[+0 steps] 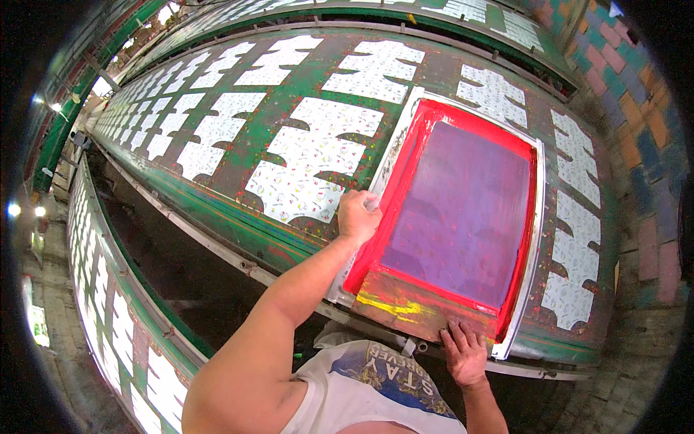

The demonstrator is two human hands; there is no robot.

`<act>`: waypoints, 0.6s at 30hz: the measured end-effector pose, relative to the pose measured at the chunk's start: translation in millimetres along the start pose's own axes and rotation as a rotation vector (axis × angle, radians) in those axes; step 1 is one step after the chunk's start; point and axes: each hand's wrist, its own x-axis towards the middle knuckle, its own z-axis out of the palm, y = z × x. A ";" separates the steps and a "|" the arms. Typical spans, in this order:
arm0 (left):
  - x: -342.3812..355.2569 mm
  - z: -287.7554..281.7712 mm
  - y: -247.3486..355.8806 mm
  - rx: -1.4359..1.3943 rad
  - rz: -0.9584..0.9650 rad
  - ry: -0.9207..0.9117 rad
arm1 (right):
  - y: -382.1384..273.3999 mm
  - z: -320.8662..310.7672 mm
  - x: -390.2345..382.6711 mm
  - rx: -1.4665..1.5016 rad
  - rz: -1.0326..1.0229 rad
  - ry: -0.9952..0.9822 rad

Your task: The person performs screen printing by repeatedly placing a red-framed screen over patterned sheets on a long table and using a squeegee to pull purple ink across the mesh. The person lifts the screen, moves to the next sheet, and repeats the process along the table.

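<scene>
L hand (pixel 359 215) is wrapped round the L rail of the screen frame (pixel 533 231), fingers curled over, so the frame is def gripped there. R hand (pixel 466 351) is laid on the wooden board (pixel 401 304) at the near end of the frame, fingers slightly spread; whether the board's actually pinched can't be told, b/c the underside of that hand is hidden.

The board is set crosswise inside the near end of the frame, and it's smeared w/ yellow and red. Btwn it and the far rail, the purple mesh (pixel 463 210) is stretched, bordered by a thick red band (pixel 426 137), glossy in spots. Some faint darker shapes can be made out thru the mesh.

The frame itself is rested on a long green table (pixel 253 224), nr its R end. White printed fabric pieces (pixel 311 159) are laid out in rows L of the frame; more fabric (pixel 575 260) is laid to the R, plus a piece just past the far rail. Another table (pixel 160 325) w/ white pieces can be seen well L of the frame, on the near side. Further R, past the table end, multicoloured bricks (pixel 643 145) are seen. A white sleeveless top (pixel 325 383) is worn, just on the near side of the frame.
</scene>
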 end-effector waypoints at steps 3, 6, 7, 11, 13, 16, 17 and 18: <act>0.7 -1.5 2.7 -0.011 0.046 0.068 | -6.1 -17.0 15.7 -0.002 0.028 0.117; 0.1 -1.5 2.4 -0.025 0.052 0.054 | -17.2 -29.9 45.9 -0.062 0.143 0.120; -0.4 -1.8 2.0 -0.028 0.052 0.042 | -22.7 -30.8 59.0 -0.078 0.198 0.097; -1.1 -3.5 0.5 -0.050 0.091 0.043 | -45.4 -29.6 108.1 0.003 0.182 -0.094; -0.3 -4.2 -0.6 -0.048 0.107 0.023 | -45.7 -37.3 120.8 -0.035 0.277 -0.148; 1.4 -2.2 -1.4 -0.076 0.061 0.025 | -43.6 -55.1 118.6 0.099 0.277 -0.117; 2.1 -1.6 -2.0 -0.074 0.089 0.044 | -48.5 -57.2 114.1 0.109 0.272 -0.109; 3.0 -1.2 -2.9 -0.077 0.105 0.050 | -52.8 -57.5 110.5 0.129 0.305 -0.163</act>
